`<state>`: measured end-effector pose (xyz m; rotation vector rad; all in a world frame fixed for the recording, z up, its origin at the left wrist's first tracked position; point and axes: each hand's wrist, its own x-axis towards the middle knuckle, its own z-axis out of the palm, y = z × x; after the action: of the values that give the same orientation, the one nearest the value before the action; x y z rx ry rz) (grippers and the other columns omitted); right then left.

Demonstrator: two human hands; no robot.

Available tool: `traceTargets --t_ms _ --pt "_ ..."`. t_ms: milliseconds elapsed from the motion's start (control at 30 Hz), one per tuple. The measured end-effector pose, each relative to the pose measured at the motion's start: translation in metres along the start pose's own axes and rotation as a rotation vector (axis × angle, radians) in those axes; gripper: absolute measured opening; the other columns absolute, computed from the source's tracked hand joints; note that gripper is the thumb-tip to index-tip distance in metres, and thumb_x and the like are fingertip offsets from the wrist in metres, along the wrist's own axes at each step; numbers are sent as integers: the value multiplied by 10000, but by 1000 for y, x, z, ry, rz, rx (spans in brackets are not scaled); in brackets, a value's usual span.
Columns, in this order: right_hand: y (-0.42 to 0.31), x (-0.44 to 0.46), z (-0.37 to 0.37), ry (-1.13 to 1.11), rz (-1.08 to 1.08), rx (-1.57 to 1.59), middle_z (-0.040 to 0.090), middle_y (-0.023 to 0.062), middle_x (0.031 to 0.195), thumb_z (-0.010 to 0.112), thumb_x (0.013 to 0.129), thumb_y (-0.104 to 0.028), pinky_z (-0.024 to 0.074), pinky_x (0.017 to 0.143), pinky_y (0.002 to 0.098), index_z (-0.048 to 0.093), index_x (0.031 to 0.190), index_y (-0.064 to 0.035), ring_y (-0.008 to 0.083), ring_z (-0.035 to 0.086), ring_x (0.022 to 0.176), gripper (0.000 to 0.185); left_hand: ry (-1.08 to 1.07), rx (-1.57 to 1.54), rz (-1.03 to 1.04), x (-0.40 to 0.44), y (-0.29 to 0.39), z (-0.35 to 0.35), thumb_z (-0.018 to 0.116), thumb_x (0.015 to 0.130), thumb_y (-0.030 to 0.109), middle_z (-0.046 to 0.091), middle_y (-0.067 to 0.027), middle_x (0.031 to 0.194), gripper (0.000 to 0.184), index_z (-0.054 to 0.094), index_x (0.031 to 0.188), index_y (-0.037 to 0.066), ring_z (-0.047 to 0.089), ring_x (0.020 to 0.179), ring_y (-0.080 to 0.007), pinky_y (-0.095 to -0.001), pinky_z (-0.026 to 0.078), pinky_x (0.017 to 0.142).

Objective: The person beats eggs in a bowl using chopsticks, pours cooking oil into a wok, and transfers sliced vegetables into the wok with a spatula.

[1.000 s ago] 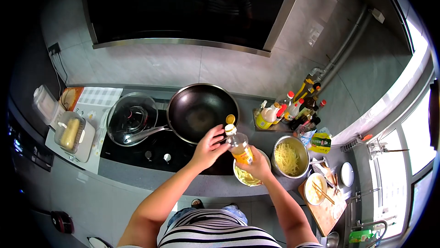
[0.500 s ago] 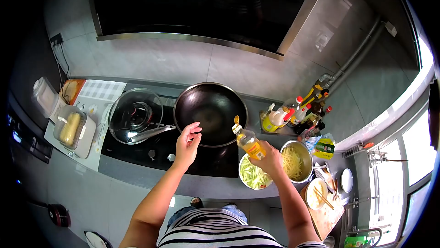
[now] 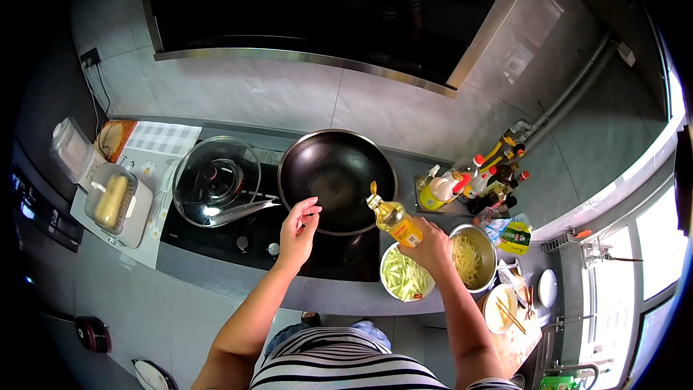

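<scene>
Tilted yellowish bottle point(image 3: 399, 224) in the right hand point(image 3: 432, 248), mouth at the wok's point(image 3: 336, 177) 4 o'clock side.
OK so, 12 being away from the person: the right hand's wrapped round the lower end of the bottle, flip cap point(image 3: 373, 187) up, and its long axis runs from roughly 4 o'clock at the base to 10 at the mouth. The wok's off at 10 from that hand too, so they pretty much line up. Mouth overlaps the wok in this view, but how high it sits, no idea. Left hand point(image 3: 297, 235) isn't holding anything, fingers loosely curled by the wok's 7 o'clock rim, bottle over at its 3. Green strips point(image 3: 404, 278) sit at the right hand's 7.
</scene>
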<state>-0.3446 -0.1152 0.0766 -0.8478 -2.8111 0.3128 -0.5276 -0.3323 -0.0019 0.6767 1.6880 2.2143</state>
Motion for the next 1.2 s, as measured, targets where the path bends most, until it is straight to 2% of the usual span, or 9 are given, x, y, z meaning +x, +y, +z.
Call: traceTargets --t_ms 133,333,633,933,1067,1200 --pt "0 2 1 16 -20 -10 647 86 959 781 577 -337 501 760 422 572 1130 -164 287 628 914 616 12 3 -33 1 1 -3 567 904 62 610 -54 1053 328 529 1229 41 522 836 -58 -191 416 760" --pt "0 2 1 22 -26 2 647 86 957 784 571 -336 502 755 421 572 1130 -153 288 631 901 625 15 -12 -6 1 2 -4 566 906 67 610 -36 1052 316 535 1220 52 519 832 -46 -181 406 717" --pt "-1 0 2 40 -35 -7 650 90 943 781 568 -330 505 744 422 582 1100 -153 292 636 889 595 24 -25 -88 -3 10 -5 564 908 64 609 -11 1040 306 543 1213 71 514 813 -34 -178 392 679" --pt "-2 -6 -1 39 -22 -20 647 88 949 782 565 -327 505 754 418 581 1095 -151 290 632 902 594 19 -56 -61 -6 6 -5 555 901 29 608 -40 1037 319 532 1219 40 521 842 -54 -183 411 753" --pt "-3 -6 -4 -21 22 -15 651 91 1000 793 585 -336 488 787 417 569 1132 -165 302 621 958 616 17 -58 -70 -8 7 -6 556 901 29 607 -41 1040 321 531 1221 40 520 844 -54 -188 414 761" --pt "-4 -8 -5 -11 19 -12 648 89 977 789 576 -331 493 767 418 576 1107 -157 300 625 935 598 21 -65 -68 -10 8 -6 557 901 31 606 -43 1042 323 531 1223 39 519 843 -54 -188 414 765"
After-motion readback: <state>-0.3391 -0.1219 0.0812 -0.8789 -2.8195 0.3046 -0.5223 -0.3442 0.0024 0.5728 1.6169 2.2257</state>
